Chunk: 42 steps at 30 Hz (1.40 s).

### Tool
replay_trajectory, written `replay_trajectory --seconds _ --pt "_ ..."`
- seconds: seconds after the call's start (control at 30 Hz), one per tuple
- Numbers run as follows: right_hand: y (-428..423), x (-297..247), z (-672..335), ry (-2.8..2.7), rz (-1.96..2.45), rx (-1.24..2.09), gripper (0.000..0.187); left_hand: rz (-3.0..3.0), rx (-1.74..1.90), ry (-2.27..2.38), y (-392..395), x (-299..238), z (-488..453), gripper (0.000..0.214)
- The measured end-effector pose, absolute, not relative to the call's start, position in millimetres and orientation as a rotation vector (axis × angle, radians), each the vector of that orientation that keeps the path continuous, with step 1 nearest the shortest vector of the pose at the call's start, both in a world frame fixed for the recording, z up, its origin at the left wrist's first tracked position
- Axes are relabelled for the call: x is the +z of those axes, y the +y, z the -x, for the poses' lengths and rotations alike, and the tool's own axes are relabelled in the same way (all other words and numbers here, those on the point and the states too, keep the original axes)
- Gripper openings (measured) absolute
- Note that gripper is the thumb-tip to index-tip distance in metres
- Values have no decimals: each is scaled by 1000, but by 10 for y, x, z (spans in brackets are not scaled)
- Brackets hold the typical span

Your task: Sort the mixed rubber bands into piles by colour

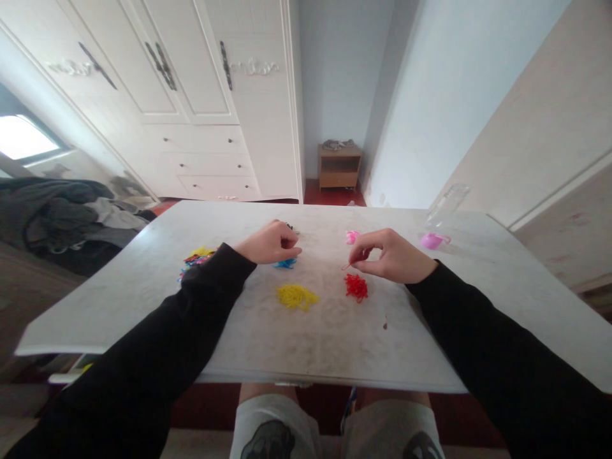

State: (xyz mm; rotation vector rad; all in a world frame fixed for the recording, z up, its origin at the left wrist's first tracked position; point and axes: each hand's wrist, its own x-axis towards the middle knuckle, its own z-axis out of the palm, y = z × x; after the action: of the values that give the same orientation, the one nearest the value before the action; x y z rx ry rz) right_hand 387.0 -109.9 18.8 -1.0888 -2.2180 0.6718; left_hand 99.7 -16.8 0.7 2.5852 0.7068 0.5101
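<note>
On the white table [143,287] lie small heaps of tiny coloured bands. My left hand [270,243] is curled with fingertips pinched, resting over a blue heap [285,262]; what it pinches is too small to name. My right hand [389,255] pinches a thin red band [345,266] just above the red heap [356,287]. A yellow heap [296,296] lies between my arms. A small pink heap [352,236] sits behind my right hand. A mixed multicoloured heap [196,260] lies beside my left forearm.
A clear plastic bottle [444,207] lies on its side at the table's far right, with a pink cap [433,240] next to it. White wardrobes [191,95] stand behind, a wooden nightstand [338,166] in the corner, dark clothes [57,213] piled at left.
</note>
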Motion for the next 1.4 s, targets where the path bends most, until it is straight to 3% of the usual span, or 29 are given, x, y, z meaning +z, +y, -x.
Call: replay_trajectory --seconds 0.23,0.37,0.63,0.93,1.27,1.4 --pt "-1018 255 -4126 -2411 960 1075 8 -2617 491 693 -187 4 -1003 40" --pt "-992 176 -4136 -2466 1001 1140 6 -2613 478 691 -189 5 -1007 40" --pt "-993 178 -4115 -2451 1105 952 7 -2601 510 687 -198 8 -1008 38" --pt "-917 92 -4024 -2251 1086 326 7 -2612 552 645 -181 -48 -1014 38" --pt "-776 -79 -4087 -2248 1076 313 12 -2523 965 760 -136 -127 -1213 44" --pt "-750 -123 -4105 -2203 1077 342 15 -2256 1052 822 -170 16 -1234 35"
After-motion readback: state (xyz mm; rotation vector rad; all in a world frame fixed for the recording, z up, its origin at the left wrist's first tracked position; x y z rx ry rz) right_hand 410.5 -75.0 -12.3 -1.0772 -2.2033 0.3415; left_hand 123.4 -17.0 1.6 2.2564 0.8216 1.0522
